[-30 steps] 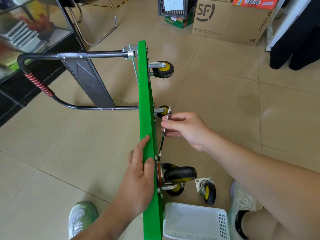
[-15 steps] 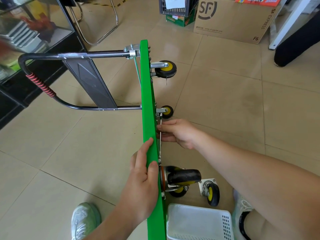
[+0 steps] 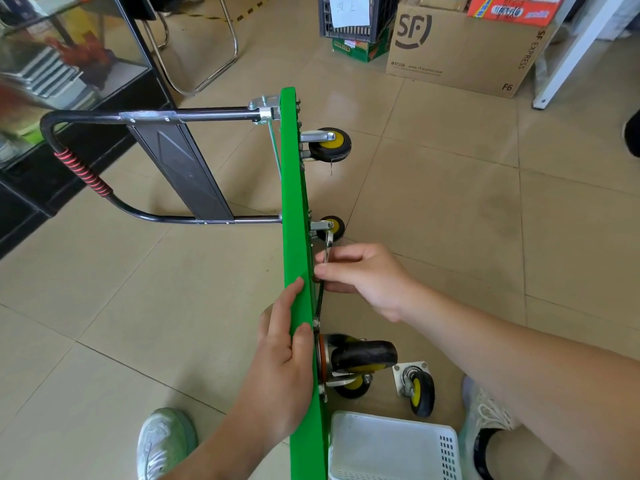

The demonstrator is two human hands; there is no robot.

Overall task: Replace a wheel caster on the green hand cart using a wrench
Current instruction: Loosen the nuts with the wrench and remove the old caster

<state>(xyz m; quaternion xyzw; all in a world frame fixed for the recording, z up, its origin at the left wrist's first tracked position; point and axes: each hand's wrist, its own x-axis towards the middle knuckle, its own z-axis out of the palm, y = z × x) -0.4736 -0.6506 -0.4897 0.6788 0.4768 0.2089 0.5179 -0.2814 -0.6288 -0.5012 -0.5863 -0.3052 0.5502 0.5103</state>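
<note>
While left hand (image 3: 284,351) gripped green cart deck (image 3: 294,202), right hand (image 3: 363,278) pinched wrench (image 3: 328,242) at swivel caster (image 3: 360,356) bolt; probably the bolt-turning step, next needed a handle swing.

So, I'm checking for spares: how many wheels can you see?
5. On the cart: two far wheels, two near wheels, the lower partly hidden. One loose wheel on the floor.

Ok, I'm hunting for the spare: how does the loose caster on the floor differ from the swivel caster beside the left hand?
The loose caster lies free on the tiles, its plate bare; the swivel caster is mounted on the green cart's underside. The loose caster looks smaller than the swivel caster. Both have black tyres, yellow hubs, silver brackets.
</note>
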